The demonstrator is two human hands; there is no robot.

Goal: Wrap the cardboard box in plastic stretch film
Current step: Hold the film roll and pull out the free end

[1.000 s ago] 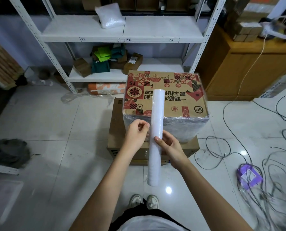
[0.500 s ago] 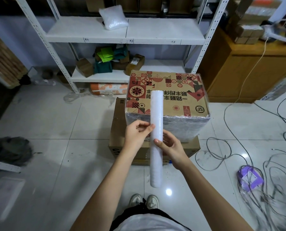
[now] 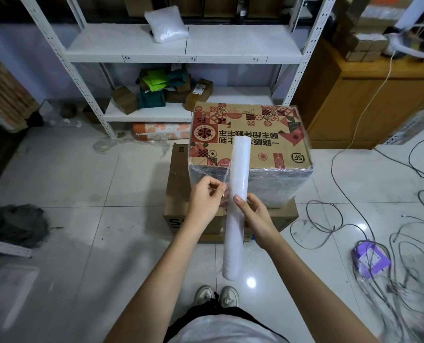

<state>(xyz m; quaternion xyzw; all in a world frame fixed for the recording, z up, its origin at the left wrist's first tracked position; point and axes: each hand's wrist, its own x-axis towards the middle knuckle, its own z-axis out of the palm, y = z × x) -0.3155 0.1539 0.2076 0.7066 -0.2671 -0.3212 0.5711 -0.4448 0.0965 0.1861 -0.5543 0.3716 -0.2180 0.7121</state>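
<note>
- Here the right hand (image 3: 258,216) was curled round the middle of the stretch film roll (image 3: 237,206), thumb across its front, holding it in the air.
- The left hand (image 3: 206,201) pinched the loose edge of clear film between thumb and fingertips, just beside the roll's left flank (the film itself barely showed, only a faint sheen running up toward the box).
- The roll's long axis ran almost straight away from the person, its far end tipped slightly right and lying over the box top, its near end hanging out over the floor above the shoes (image 3: 217,294).
- So the grip sat a little beyond the roll's mid-length, with more roll toward the person than beyond the hands.
- The cardboard box (image 3: 267,134), patterned red and black on top, stood directly past the hands; its near face was already covered in crinkled film.
- It rested on a lower plain carton (image 3: 178,194) that stuck out to the left and front.
- Open tiled floor (image 3: 94,181) lay to the left; loose cables (image 3: 329,219) sprawled near the right side, and white shelving (image 3: 181,48) stood close behind.
</note>
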